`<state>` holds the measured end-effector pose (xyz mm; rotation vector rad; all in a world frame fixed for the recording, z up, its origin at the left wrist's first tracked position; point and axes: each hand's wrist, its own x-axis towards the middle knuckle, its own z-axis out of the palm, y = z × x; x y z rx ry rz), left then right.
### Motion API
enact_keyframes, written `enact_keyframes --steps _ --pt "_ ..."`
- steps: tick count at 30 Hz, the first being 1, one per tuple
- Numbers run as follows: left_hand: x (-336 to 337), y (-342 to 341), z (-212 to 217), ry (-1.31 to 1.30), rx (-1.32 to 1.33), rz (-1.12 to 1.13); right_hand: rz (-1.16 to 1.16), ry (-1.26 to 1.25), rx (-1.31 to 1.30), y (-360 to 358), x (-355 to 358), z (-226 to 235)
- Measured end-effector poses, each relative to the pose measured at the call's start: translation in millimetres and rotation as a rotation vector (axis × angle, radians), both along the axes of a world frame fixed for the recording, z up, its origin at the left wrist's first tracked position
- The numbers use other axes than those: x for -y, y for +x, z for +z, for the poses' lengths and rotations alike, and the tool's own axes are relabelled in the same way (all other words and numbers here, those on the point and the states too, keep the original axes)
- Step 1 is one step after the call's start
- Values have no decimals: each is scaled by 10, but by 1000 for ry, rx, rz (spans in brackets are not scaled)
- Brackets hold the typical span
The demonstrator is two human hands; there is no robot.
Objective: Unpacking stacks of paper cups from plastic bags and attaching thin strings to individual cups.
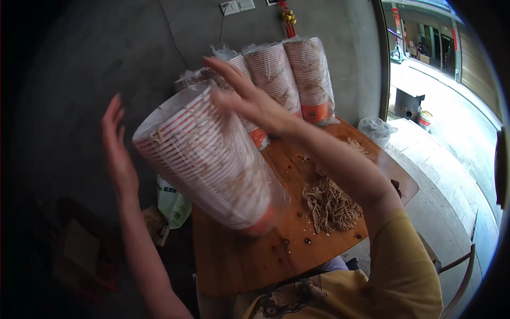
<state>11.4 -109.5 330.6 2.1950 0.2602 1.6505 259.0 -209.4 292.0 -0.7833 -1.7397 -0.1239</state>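
A tall stack of nested paper cups (207, 154), white with red-striped rims and an orange base, leans to the left inside a clear plastic sleeve. Its lower end is over the wooden table (228, 266). My left hand (120, 154) is raised just left of the stack's top, fingers stretched, with a gap between palm and sleeve. On the other side, my right hand (252, 101) is spread beside the upper right of the stack; whether its palm touches the plastic I cannot tell. Neither hand is wrapped round anything.
Several more sleeved cup stacks (311, 74) stand along the table's far side, against a grey wall. A heap of beige cords (332, 207) lies right of the stack. A clear plastic bag (376, 130) sits beyond the right edge; a green-and-white bag (172, 202) hangs at left.
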Motion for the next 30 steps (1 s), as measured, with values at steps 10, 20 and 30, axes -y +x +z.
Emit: enact_keyframes --steps 10,20,30 --pt "33 -275 -2477 -797 -441 -463 -49 -575 -204 -396 394 -1769" --pt "-166 -828 -2485 -733 -406 36 -53 -600 -146 -777 -60 -1504" --pt "-1749 -82 -2141 -587 -265 -78 47 -296 -132 -201 -1768 -1474"
